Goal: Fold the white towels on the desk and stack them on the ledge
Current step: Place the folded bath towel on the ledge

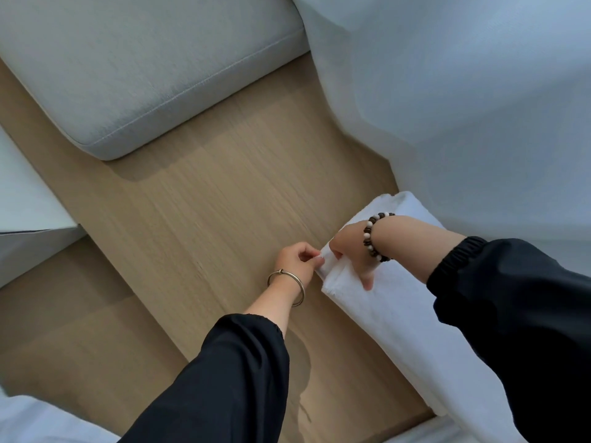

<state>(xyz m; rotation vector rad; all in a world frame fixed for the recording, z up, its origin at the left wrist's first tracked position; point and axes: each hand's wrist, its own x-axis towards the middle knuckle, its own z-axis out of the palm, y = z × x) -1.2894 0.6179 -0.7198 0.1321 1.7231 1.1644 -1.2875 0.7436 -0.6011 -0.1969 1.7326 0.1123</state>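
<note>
A folded white towel (383, 318) lies along the right side of the light wooden ledge (224, 203), stretching from beside the curtain toward the near edge. My left hand (295, 260), with a metal bangle on the wrist, pinches the towel's left corner. My right hand (351, 251), wearing a beaded bracelet, grips the same end of the towel from above, its fingers tucked into the fold and its thumb pointing down over the cloth. Both arms are in black sleeves.
A grey seat cushion (144, 68) covers the far left of the ledge. A pale curtain (463, 91) hangs along the right. White fabric (35, 420) shows at the bottom left corner, and a lower wooden surface (64, 321) lies left of the ledge.
</note>
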